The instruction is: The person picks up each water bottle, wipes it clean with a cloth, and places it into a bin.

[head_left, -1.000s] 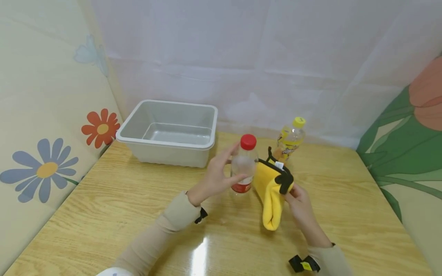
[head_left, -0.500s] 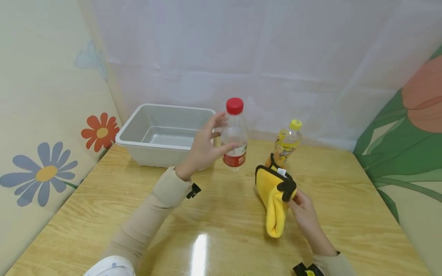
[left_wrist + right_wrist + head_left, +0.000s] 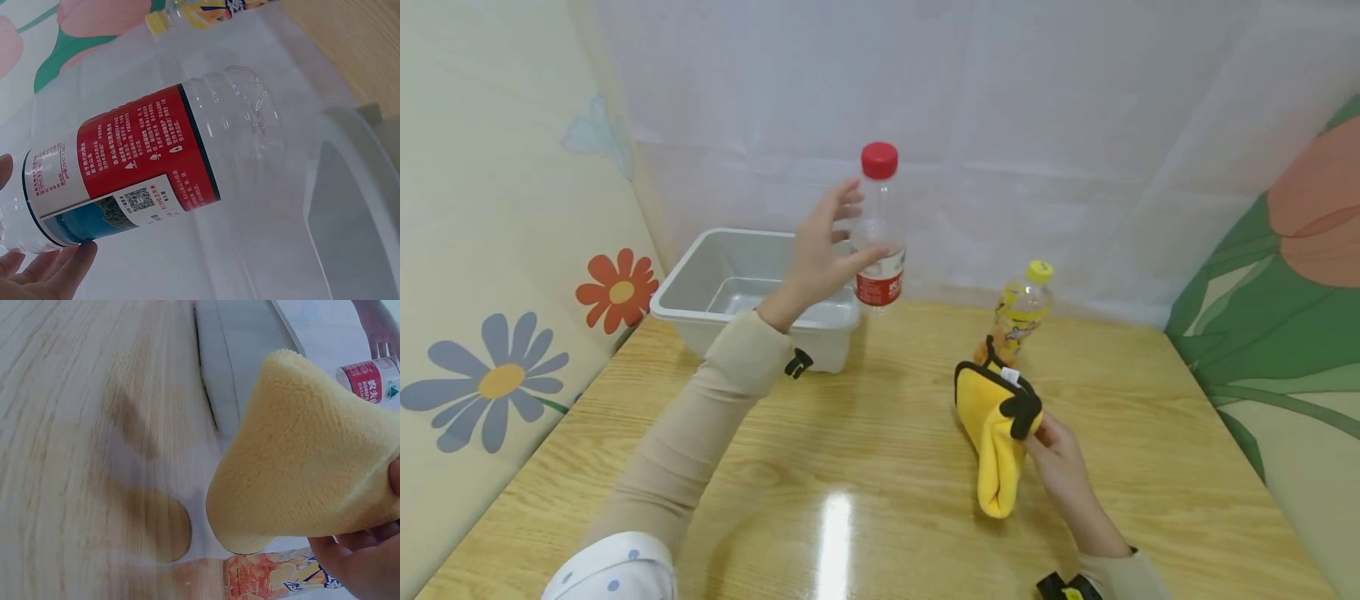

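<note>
My left hand (image 3: 822,246) grips a clear plastic bottle (image 3: 877,225) with a red cap, thumb on one side and fingers on the other. The bottle is raised, upright, at the right end of the grey bin (image 3: 756,317). Its red and white label (image 3: 144,147) fills much of the left wrist view. My right hand (image 3: 1060,458) pinches a folded yellow cloth (image 3: 992,442) with black trim by its right corner. The cloth hangs over the table; in the right wrist view its plush side (image 3: 306,450) faces the camera.
A small bottle with a yellow cap (image 3: 1040,272) and yellow label stands behind the cloth, its lower part partly hidden. The wood-grain table (image 3: 880,467) is bounded by a pale curtain (image 3: 1075,150) at the back and flower-printed sheets at both sides.
My left hand has lifted the red-capped bottle up and to the left, from beside the cloth to the bin's right end. The right hand holds the cloth nearly where it was.
</note>
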Demonstrator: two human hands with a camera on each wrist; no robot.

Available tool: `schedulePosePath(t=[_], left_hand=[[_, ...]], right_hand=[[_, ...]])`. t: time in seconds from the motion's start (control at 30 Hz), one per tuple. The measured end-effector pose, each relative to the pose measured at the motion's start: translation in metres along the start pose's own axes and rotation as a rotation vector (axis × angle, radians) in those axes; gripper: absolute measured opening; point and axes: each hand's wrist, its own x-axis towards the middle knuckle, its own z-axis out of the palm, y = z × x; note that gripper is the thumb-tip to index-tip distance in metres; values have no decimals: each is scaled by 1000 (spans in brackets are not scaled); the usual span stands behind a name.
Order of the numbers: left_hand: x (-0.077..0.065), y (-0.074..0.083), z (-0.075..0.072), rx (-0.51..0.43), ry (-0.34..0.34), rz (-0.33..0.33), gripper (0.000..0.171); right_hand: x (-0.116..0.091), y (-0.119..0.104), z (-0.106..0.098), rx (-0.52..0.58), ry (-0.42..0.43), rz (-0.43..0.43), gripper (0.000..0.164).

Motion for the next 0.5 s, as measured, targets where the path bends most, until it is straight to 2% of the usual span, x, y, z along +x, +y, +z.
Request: schedulePosePath(t=[0.17,0.27,0.4,0.5], left_hand=[[11,-6,-13,59,-22,-106,75],[16,-11,-21,93,-46,-146,75],[21,-18,-31,146,-73,-167,76],[24,-26,-40,209,-102,-158,75]], right_hand=[[0,-1,0,-4,5,6,32],[0,-1,1,-6,12,8,34],[0,-2,1,-29,21,22,38],[1,-3,1,-55,23,35,36]])
